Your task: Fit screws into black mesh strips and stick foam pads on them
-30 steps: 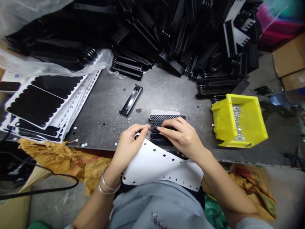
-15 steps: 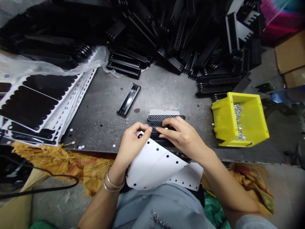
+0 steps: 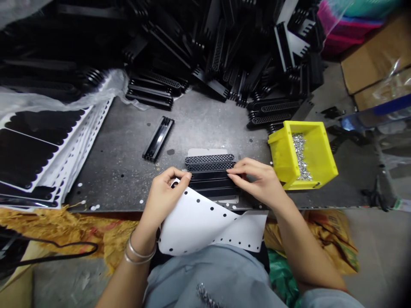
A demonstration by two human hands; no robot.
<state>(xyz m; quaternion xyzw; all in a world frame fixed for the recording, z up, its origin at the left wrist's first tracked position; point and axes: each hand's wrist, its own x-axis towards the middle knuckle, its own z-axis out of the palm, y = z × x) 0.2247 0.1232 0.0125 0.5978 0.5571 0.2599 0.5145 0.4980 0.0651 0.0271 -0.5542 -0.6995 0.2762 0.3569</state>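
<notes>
- Two hands, one white sheet with holes, one yellow bin, one loose black bar, two bracelets on left wrist.
- Row of black bars between hands: two lattice-topped bars (image 3: 210, 159) on far side, smooth-topped bars (image 3: 210, 175) on near side; exact smooth count unclear.
- Left hand (image 3: 163, 194): thumb and index pinched together at left end of nearest-to-lattice smooth bar; same hand grasps corner of white sheet (image 3: 195, 226).
- Right hand (image 3: 265, 182): thumb and index tips touch right end of that bar; can't tell if gripping or only pressing.
- Sheet drapes from left hand toward the lap, past near edge of tabletop (image 3: 205, 124).
- Loose black bar (image 3: 158, 139) lies left, tilted, apart from row.
- Yellow bin (image 3: 282, 160) holds many small metal pieces (image 3: 300, 156), uncounted; just beside right hand.
- Far: big black parts pile (image 3: 218, 51), uncounted. Left: sheet stack (image 3: 28, 145).
- Gray tabletop surface shows between row and pile; row sits close to near edge.
</notes>
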